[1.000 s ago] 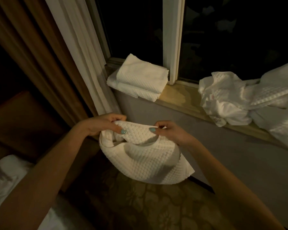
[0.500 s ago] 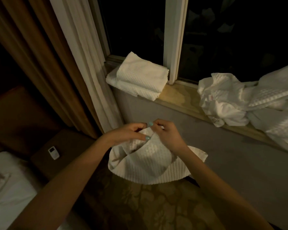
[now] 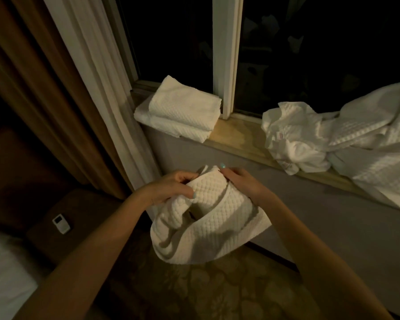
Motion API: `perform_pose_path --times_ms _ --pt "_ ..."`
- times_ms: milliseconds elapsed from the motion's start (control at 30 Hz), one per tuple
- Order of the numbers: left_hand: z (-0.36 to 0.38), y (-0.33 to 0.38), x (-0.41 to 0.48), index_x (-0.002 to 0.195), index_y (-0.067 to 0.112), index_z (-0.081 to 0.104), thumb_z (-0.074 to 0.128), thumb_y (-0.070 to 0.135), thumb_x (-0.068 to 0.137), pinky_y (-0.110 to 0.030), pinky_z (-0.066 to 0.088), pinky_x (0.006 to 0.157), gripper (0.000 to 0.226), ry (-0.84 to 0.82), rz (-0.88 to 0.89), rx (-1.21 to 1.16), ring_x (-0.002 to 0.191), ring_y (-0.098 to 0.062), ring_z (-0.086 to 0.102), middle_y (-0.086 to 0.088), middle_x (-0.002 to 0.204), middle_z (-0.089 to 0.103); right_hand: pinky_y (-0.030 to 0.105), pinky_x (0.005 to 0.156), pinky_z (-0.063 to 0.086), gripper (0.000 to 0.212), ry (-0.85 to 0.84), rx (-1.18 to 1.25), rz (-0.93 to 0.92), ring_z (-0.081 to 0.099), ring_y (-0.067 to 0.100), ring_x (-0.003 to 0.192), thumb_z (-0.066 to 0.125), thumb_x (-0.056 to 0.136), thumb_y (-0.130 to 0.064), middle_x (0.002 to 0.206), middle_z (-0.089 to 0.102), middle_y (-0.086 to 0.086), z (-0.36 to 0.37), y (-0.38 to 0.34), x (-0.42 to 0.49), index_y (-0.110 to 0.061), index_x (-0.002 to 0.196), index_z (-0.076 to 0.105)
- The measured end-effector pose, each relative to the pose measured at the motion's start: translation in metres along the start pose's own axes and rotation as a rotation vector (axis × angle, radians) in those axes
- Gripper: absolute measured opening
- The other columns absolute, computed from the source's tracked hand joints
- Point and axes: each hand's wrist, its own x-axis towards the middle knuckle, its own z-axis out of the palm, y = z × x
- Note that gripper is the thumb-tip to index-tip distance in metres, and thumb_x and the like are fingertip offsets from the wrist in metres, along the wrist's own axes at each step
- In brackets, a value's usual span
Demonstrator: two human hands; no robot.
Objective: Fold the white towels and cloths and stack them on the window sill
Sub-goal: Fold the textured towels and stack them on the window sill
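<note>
Below the window sill [image 3: 238, 137], in front of the grey wall [image 3: 333, 215], both hands held one white waffle-weave towel [image 3: 206, 227] in the air above the patterned carpet [image 3: 206, 294]. The left hand [image 3: 171, 188] gripped the towel's upper left part, with its fingers [image 3: 189, 179] curled over the bunched edge and the thumb pressed on the near face. The right hand [image 3: 243, 183] gripped the upper right part, its fingers curled round the top edge. The two hands were near each other, with the towel's top gathered between them. The rest of the towel hung down in loose folds, doubled over, and touched neither the sill nor the wall.

The sill carried two groups of linen, well apart, with bare wood between them:
- At the left end, a folded stack [image 3: 180, 112] of two white towels, the smaller lying flat on the larger, its right corner just beside the base of the white window post [image 3: 226, 54].
- At the right end, an unfolded pile [image 3: 333, 139] of white cloths, crumpled and partly draped over the sill's front edge.

A white curtain [image 3: 97, 77] and a brown curtain [image 3: 32, 77] hung to the left of the stack. A small white device [image 3: 61, 223] lay on a brown surface at lower left, near a white bed [image 3: 2, 273]
</note>
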Motion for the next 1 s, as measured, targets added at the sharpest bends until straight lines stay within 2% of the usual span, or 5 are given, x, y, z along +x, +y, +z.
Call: perform_pose_path --times_ms 300,400,467,667,1000 --pt "0.008 -0.021 0.001 0.088 0.01 0.062 0.062 -0.001 0.071 -0.024 0.054 0.062 0.021 0.223 -0.064 -0.44 0.072 -0.01 0.068 -0.003 0.082 0.068 0.02 0.076 0.045 0.018 0.05 0.064 -0.282 0.063 0.001 0.083 0.068 0.087 -0.024 0.097 0.07 0.001 0.019 0.012 -0.002 -0.01 0.098 0.073" --pt "0.008 -0.024 0.009 0.101 0.007 0.069 0.058 0.03 0.089 -0.033 0.051 0.087 0.028 0.297 -0.11 -0.601 0.096 -0.018 0.066 -0.01 0.1 0.068 0.013 0.072 0.042 0.015 0.091 -0.034 -0.342 0.057 -0.002 0.079 0.069 0.086 -0.021 0.094 0.063 -0.007 0.029 0.019 -0.003 -0.011 0.096 0.072" --pt "0.013 -0.023 0.015 0.12 0.006 0.061 0.055 0.039 0.091 -0.039 0.047 0.098 0.044 0.315 -0.171 -0.593 0.111 -0.025 0.062 -0.012 0.117 0.065 0.012 0.074 0.042 0.02 0.121 -0.107 -0.387 0.055 0.0 0.082 0.07 0.085 -0.021 0.093 0.056 -0.014 0.038 0.026 -0.004 -0.016 0.105 0.072" --pt "0.041 -0.028 0.023 0.105 0.006 0.062 0.054 0.007 0.095 -0.019 0.055 0.066 0.013 0.371 -0.062 -0.493 0.081 -0.01 0.07 -0.004 0.091 0.071 0.01 0.073 0.042 0.023 0.214 -0.1 -0.519 0.057 -0.006 0.079 0.069 0.086 -0.014 0.09 0.058 -0.02 0.048 0.034 -0.007 -0.021 0.108 0.07" --pt "0.018 -0.015 0.019 0.107 0.022 0.061 0.072 0.003 0.075 -0.042 0.055 0.086 0.039 0.08 0.035 -0.182 0.103 -0.024 0.064 -0.008 0.115 0.063 0.019 0.102 0.038 0.047 0.141 0.14 -0.24 0.047 0.003 0.124 0.061 0.091 -0.009 0.134 0.051 -0.01 0.008 0.044 0.0 -0.019 0.135 0.052"
